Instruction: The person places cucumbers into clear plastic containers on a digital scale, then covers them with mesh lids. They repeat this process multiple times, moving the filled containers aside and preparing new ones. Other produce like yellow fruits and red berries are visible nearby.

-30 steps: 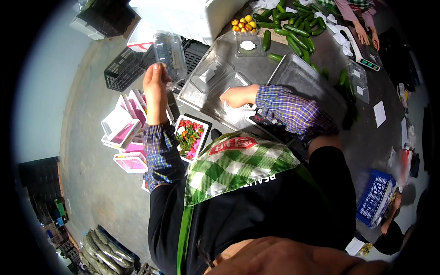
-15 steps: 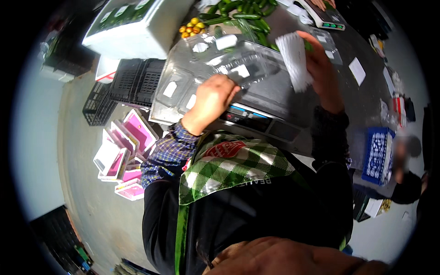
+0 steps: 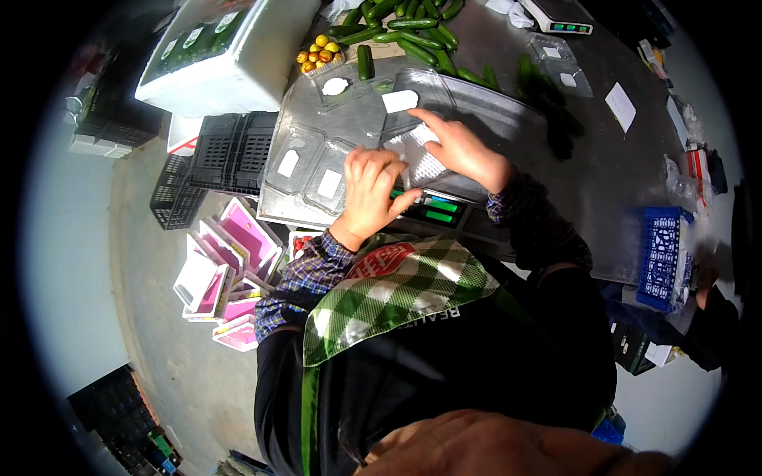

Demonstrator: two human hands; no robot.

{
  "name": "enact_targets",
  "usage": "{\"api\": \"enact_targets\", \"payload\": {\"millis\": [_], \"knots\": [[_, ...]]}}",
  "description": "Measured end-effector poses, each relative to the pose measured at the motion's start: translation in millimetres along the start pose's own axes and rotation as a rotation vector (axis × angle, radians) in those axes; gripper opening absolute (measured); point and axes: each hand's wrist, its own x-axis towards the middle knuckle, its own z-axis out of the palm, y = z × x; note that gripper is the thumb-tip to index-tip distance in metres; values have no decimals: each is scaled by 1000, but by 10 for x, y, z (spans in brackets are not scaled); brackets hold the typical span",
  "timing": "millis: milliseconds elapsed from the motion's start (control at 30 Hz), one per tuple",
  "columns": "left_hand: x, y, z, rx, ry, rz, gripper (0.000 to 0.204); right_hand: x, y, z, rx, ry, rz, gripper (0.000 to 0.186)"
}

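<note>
A white ribbed pad (image 3: 417, 155) lies in a clear plastic tray on the metal scale pan (image 3: 496, 99), between my two hands. My right hand (image 3: 460, 151) rests over the pad's right side, its index finger stretched out and its thumb apart. On the tray's left side is my left hand (image 3: 370, 184), fingers bent over the edge and thumb spread away; whether it grips the rim is hard to see. Below the pan, the scale display (image 3: 439, 209) glows green. Clear trays with white labels (image 3: 327, 184) lie to the left of my left hand.
Cucumbers (image 3: 417, 40) are heaped at the far side, with yellow-red fruit (image 3: 319, 55) beside them. A white foam box (image 3: 262, 59) stands far left, above black crates (image 3: 238, 147). Pink-lined boxes (image 3: 238, 238) litter the floor. A blue basket (image 3: 663, 258) sits right.
My right hand has moved left and down from the scale's right side and laid the white ribbed pad in the tray. The display has turned from blue to green.
</note>
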Motion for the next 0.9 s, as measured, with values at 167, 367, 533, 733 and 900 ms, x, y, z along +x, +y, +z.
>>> {"api": "enact_targets", "payload": {"millis": [167,367,533,733,900], "knots": [[68,146,-58,87,-253,69,64,-53,55,-13,-75,-117,57,68],[113,-110,-100,178,-489,221,43,-160,-44,-68,-402,-128,150,69],[145,-242,-176,239,-445,357,17,-207,40,-16,-556,58,54,72],[140,-232,-285,163,-457,402,16,-90,5,-142,-467,187,42,76],[3,-245,-612,128,-392,300,16,145,249,-60,-7,39,46,71]]}}
